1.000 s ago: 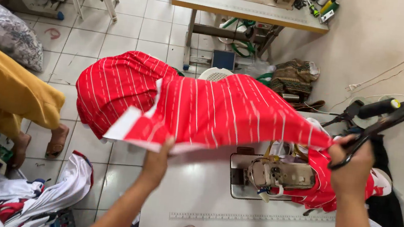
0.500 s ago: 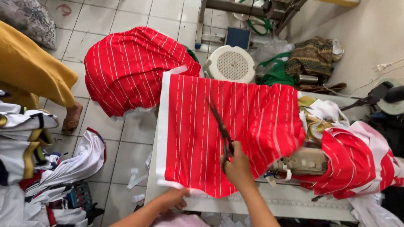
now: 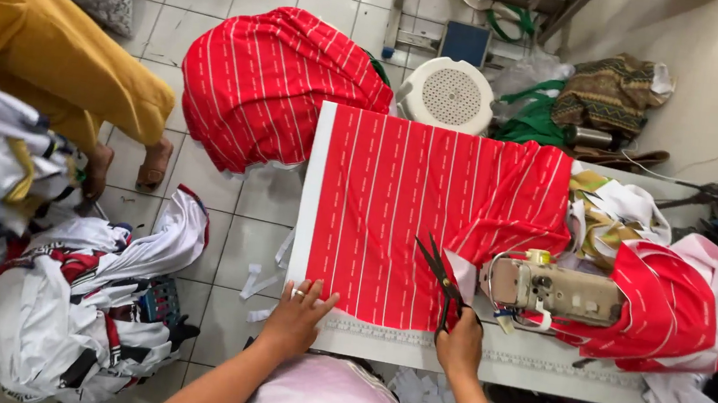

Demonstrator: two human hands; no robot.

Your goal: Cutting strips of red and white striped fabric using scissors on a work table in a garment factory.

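Observation:
A red fabric with thin white stripes (image 3: pixel 412 207) lies spread flat over a white work table (image 3: pixel 537 367). My left hand (image 3: pixel 298 315) rests palm down on the fabric's near left corner, fingers spread, a ring on one finger. My right hand (image 3: pixel 460 341) grips black scissors (image 3: pixel 440 277), blades apart and pointing away over the fabric's near edge. A beige sewing machine (image 3: pixel 554 289) stands just right of the scissors.
A heap of the same red striped cloth (image 3: pixel 274 77) lies on the tiled floor beyond the table. More red and white pieces (image 3: pixel 677 306) pile up at right. A person in yellow (image 3: pixel 46 53) sits at left beside white garments (image 3: pixel 81 306). A white stool (image 3: pixel 451 91) stands behind.
The fabric was held up in the air, then laid flat on the table. My right hand has drawn back to the near edge with the scissors, and my left hand now presses the cloth.

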